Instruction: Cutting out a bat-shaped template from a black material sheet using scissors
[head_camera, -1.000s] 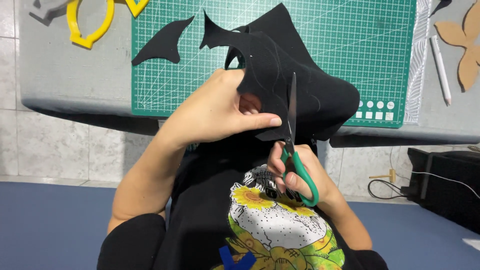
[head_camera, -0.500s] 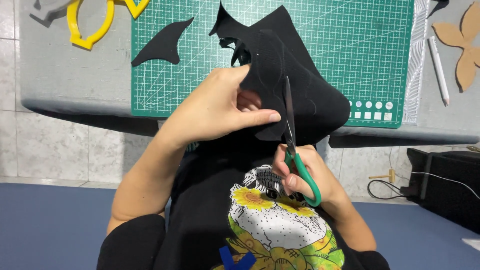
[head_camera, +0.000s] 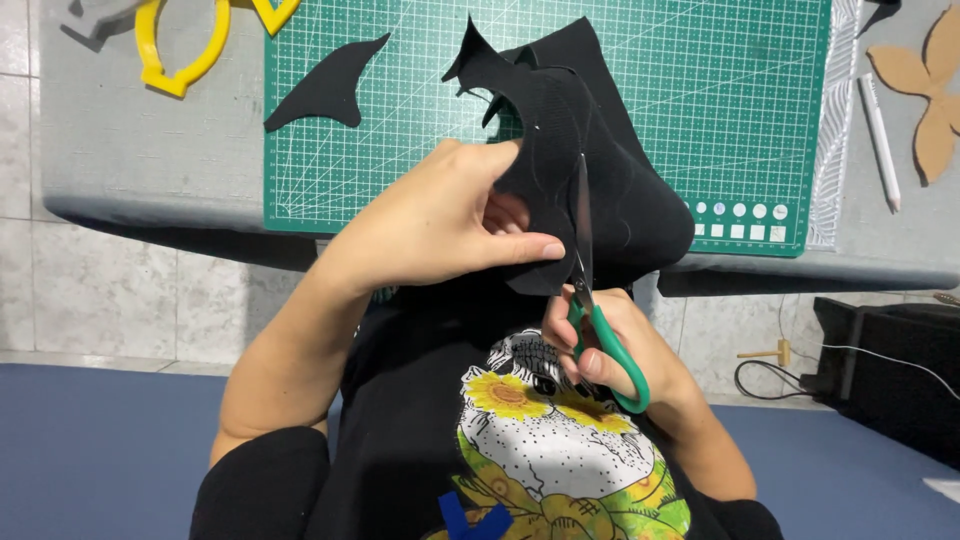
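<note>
- Left hand (head_camera: 440, 225) pinched black felt sheet (head_camera: 590, 170), held above table edge (head_camera: 150, 205), over green mat (head_camera: 700, 90).
- Right hand (head_camera: 610, 345) gripped scissors (head_camera: 590, 290) just below felt; blades ran up along sheet's long axis.

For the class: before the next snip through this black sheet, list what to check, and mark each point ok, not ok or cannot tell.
1. Left hand grips the black sheet: ok.
2. Right hand has its fingers in the green-handled scissors: ok.
3. Left thumb clear of the blades: cannot tell, it lies close beside them.
4. Blades follow a marked line: cannot tell.
5. Cut-out black piece lies apart on the green cutting mat: ok.
</note>
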